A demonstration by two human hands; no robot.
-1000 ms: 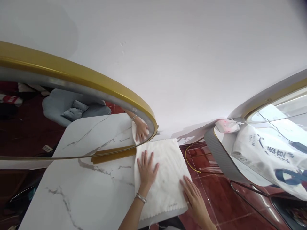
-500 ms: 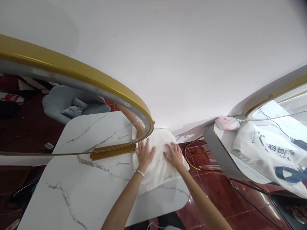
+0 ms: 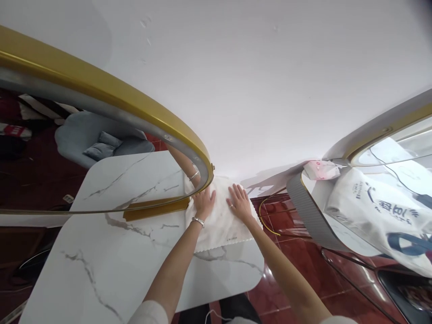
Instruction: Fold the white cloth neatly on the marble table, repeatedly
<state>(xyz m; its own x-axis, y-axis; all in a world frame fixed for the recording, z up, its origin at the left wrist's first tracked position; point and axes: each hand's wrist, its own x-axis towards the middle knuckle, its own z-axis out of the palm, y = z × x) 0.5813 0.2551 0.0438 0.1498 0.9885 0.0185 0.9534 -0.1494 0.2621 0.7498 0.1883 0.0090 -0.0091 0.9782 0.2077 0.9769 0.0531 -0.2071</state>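
Mirror: a gold-framed oval mirror [image 3: 111,96] leans over the left of the table and reflects a grey armchair [image 3: 97,144] and the person's left forearm.
Table: the white marble table [image 3: 111,265] has rounded corners, and its near part is bare.
Left hand: the left hand [image 3: 204,202] lies flat, fingers spread, palm down on the cloth's left part, right at the mirror's rim. It wears a bracelet [image 3: 198,221] at the wrist and grips nothing.
Cloth: the white cloth [image 3: 221,227] sits at the table's far right corner against the wall, its scalloped edge toward the person.
Right hand: the right hand [image 3: 240,203] is spread flat on the cloth's right part, just beside the left hand.
Progress: the cloth looks laid out and pressed down; faint wrinkles remain between the hands.
Floor: red tiles [image 3: 297,252].
Containers: a white printed bag [image 3: 378,202] lies on the right-hand surface, its contents hidden; a small tissue packet [image 3: 320,169] lies beside it.
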